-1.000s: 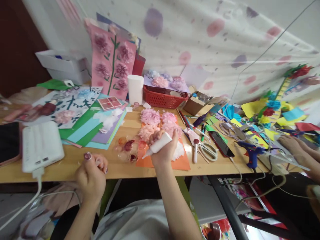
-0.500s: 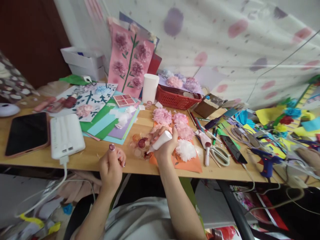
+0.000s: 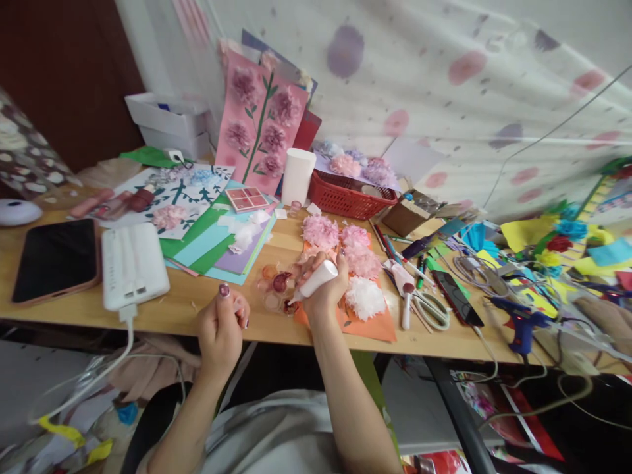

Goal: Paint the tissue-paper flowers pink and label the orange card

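My right hand point(image 3: 328, 296) is wrapped round a white squeeze bottle point(image 3: 318, 280), tilted with its narrow tip down and to the left. That tip is close to a cluster of small clear round dishes point(image 3: 272, 299), some with reddish-brown contents. Beneath and beyond this hand lies an orange sheet point(image 3: 378, 329) bearing several pink tissue-paper flowers point(image 3: 363, 260) and a white one point(image 3: 365, 297). My left hand point(image 3: 222, 329) is closed near the table's front edge, thumb uppermost and nails dark. Whether its curled fingers hold anything is hidden.
On the left are a phone point(image 3: 56, 260), a white power bank point(image 3: 133, 266) and stacked coloured paper point(image 3: 197, 250). A red basket point(image 3: 345, 197) stands behind. Scissors point(image 3: 432, 311), a second phone point(image 3: 457, 296) and a blue glue gun point(image 3: 521, 322) with cables lie to the right.
The camera view has shifted slightly. Both hands keep nearly the same pose, and the squeeze bottle stays in my right hand.
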The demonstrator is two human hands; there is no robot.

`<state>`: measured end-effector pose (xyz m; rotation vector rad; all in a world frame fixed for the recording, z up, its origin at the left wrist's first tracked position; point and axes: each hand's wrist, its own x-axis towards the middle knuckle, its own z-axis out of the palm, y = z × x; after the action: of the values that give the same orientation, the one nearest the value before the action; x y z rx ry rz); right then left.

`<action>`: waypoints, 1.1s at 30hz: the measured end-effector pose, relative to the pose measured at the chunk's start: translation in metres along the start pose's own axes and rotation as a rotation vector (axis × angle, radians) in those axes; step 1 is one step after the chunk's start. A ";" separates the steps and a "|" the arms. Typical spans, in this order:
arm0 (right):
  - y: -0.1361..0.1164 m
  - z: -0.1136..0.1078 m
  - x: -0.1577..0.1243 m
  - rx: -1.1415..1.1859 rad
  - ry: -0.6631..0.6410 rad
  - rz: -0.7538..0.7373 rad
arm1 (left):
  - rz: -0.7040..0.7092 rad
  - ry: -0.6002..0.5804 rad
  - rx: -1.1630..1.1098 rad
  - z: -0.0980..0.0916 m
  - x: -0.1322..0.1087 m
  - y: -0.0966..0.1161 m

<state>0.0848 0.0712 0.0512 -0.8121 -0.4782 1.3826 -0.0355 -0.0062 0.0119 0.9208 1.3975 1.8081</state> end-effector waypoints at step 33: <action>0.001 0.004 -0.006 -0.053 -0.001 -0.022 | 0.053 -0.051 0.102 0.000 0.001 0.003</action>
<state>0.0807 0.0664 0.0542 -0.8471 -0.5252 1.3545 -0.0365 -0.0063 0.0147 1.0579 1.4570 1.7529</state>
